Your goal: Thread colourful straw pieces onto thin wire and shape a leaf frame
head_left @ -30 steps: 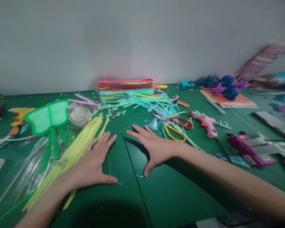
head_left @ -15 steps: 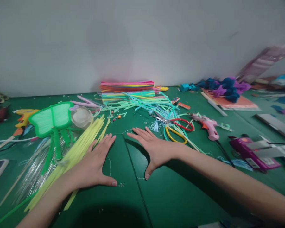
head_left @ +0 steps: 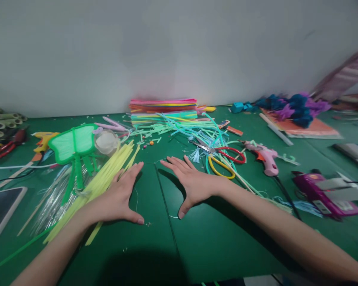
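My left hand (head_left: 119,202) is spread open, palm down, beside a bundle of yellow pipe cleaners (head_left: 109,180). Opposite it, my right hand (head_left: 193,184) is also open, fingers stretched and thumb apart. A thin pale cord (head_left: 137,200) lies on the green table (head_left: 203,238) between and partly under the hands, showing near the fingertips and thumbs. Tiny metal rings or clasp parts (head_left: 148,224) sit by my left thumb tip. Neither hand grips anything. Whether the palms touch the table, I cannot tell.
Scissors (head_left: 226,153) and a pink glue gun (head_left: 265,159) lie to the right. At left are a green butterfly-shaped piece (head_left: 77,141), a yellow glue gun (head_left: 44,143) and a phone (head_left: 4,210). Stacked coloured pipe cleaners (head_left: 162,105) and loose beads (head_left: 151,143) are farther back.
The view has turned slightly left, so most things on the table appear farther right. Both hands keep the same spread pose around the cord.
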A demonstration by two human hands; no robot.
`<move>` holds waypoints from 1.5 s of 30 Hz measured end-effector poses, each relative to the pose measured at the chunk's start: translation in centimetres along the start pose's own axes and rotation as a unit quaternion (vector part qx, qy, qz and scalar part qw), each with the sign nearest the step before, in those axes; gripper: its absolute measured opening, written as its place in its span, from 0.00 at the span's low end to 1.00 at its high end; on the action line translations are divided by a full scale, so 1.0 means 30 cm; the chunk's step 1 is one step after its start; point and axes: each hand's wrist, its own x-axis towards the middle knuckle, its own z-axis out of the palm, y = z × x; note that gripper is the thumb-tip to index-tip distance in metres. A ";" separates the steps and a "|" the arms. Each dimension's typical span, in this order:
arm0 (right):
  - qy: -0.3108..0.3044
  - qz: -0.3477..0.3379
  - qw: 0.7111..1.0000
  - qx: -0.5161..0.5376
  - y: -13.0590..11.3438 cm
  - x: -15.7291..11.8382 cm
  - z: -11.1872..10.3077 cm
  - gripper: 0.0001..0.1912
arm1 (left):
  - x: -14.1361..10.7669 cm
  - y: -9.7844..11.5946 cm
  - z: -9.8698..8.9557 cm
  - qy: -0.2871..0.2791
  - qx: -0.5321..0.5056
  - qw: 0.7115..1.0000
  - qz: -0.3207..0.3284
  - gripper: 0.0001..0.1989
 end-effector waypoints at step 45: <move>0.075 0.016 0.978 0.193 -0.014 -0.095 -0.071 0.69 | -0.011 0.026 0.043 0.039 0.008 0.999 0.016 0.70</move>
